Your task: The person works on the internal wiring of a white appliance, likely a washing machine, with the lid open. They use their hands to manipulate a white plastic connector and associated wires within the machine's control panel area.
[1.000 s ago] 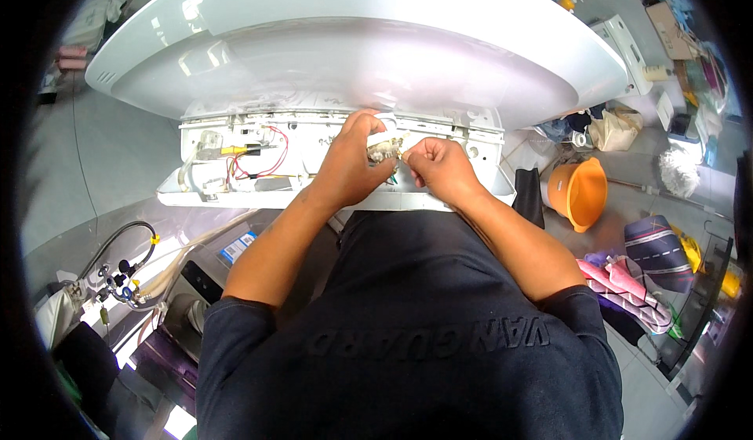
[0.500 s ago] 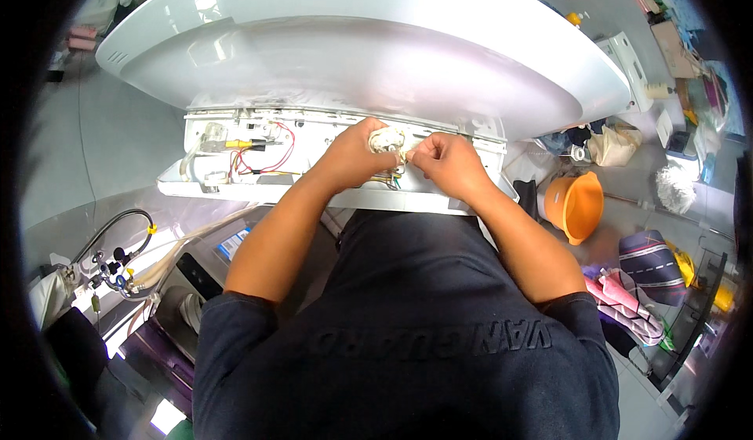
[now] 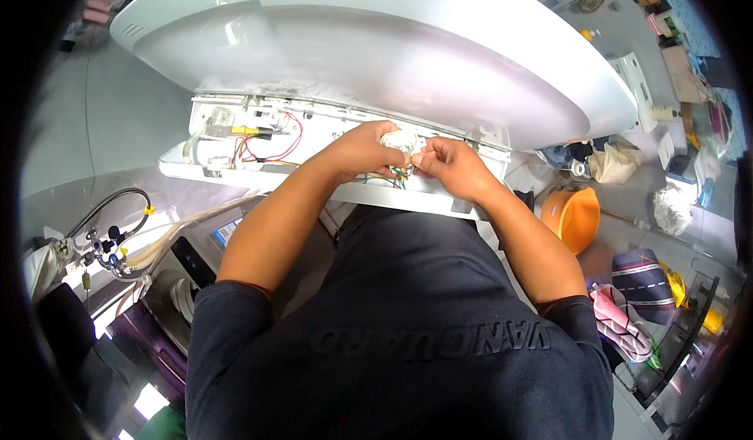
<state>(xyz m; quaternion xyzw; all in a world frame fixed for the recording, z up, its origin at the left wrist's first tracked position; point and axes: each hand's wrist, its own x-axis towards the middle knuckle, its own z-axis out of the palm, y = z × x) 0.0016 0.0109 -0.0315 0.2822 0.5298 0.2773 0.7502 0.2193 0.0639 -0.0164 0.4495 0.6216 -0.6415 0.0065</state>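
My left hand is closed around a small white part with a bundle of pale wires. Against its right side, my right hand has thumb and forefinger pinched together; whatever lies between those fingertips is too small to make out. Thin coloured wires hang just below both hands. All this is over a long white housing lying across in front of me. Toward its left end, a looped red wire runs near a yellow-and-black piece.
A large glossy white curved panel rises behind the housing. At left, a gauge manifold with hoses stands near a black oblong object. An orange basin, folded cloths and a fluffy white duster are at right.
The view has shifted and turned slightly, tilting the housing down to the right. My right hand has closed in on the wires beside my left hand, which keeps its hold.
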